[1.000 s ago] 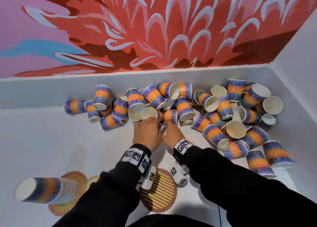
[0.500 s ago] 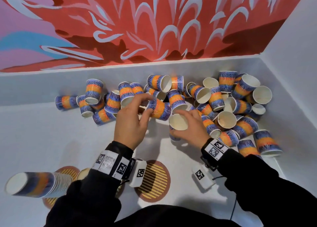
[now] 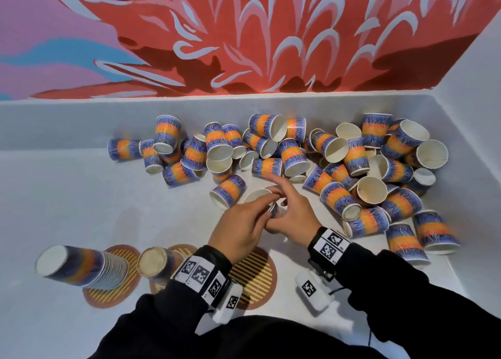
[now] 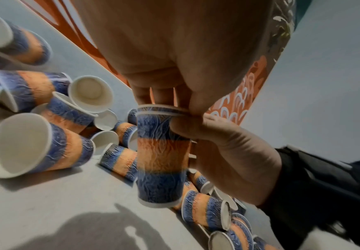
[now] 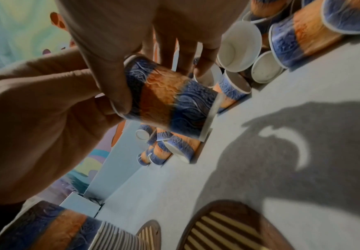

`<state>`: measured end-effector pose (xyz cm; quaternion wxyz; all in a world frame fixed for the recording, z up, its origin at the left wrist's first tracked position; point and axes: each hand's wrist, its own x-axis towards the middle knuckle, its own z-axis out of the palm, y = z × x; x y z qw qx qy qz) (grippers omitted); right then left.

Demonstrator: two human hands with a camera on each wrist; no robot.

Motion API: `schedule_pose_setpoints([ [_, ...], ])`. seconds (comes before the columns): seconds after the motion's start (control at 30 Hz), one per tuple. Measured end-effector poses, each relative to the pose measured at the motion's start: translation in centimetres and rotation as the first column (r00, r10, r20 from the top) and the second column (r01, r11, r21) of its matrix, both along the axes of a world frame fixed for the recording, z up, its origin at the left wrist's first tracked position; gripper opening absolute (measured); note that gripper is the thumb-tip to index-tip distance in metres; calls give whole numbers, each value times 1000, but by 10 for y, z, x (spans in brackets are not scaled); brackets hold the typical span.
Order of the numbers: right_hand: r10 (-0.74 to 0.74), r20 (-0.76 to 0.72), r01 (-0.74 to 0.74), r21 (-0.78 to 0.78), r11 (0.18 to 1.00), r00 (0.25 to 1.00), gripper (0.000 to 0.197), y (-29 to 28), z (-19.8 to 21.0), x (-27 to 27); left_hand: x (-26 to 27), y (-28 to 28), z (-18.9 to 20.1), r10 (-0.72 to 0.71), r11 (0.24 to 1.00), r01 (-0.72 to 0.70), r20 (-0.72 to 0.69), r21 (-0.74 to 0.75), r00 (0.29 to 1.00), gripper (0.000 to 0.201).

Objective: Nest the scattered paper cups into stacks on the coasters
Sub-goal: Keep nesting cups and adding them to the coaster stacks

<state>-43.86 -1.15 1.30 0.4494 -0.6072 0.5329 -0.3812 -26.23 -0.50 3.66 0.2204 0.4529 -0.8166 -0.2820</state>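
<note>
White tabletop under a red floral mural: both hands meet over a held paper cup (image 4: 161,155) at the near edge of the scattered pile (image 3: 339,166). Left hand (image 3: 238,230) and right hand (image 3: 291,213) both pinch its rim — mouth up, long axis near vertical, base just off the table. Behind both wrists lies the bare striped coaster (image 3: 254,277) — nearer the left hand, beside the tall stack (image 3: 81,266).

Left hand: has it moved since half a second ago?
Yes. The left hand has drawn back from the cup pile toward the nearest coaster, meeting the right hand on a cup.
</note>
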Motion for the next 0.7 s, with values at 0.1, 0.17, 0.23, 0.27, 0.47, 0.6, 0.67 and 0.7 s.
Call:
schedule_pose_setpoints([
  [0.1,45,17,-44,-8,999,999,93,-1,-2,7,9,0,3,66,997,-62,-79,56,995,45],
  [0.17,82,14,-82,-24,996,997,93,-6,-4,11,18,-1,9,160,987,-158,-98,24,982,46],
  [0.23,121,-61,-125,-65,990,991,96,-19,-5,15,32,-4,17,292,953,-298,-94,-59,952,44],
  [0.27,144,-147,-157,-87,984,979,97,-29,-8,19,41,-7,21,367,922,-376,-93,-96,925,43],
  [0.47,286,-794,-511,-37,859,537,86,-93,-62,60,87,-16,37,604,784,-603,-44,-147,796,37],
  [0.6,174,-889,-502,-70,862,423,91,-106,-63,77,93,-10,40,601,783,-599,-48,-168,798,38],
  [0.67,121,-922,-483,-78,872,367,82,-106,-63,75,92,-10,40,603,783,-599,-32,-166,797,39],
  [0.7,111,-921,-475,-87,876,373,77,-105,-64,71,91,-11,39,604,784,-600,-26,-159,797,40],
])
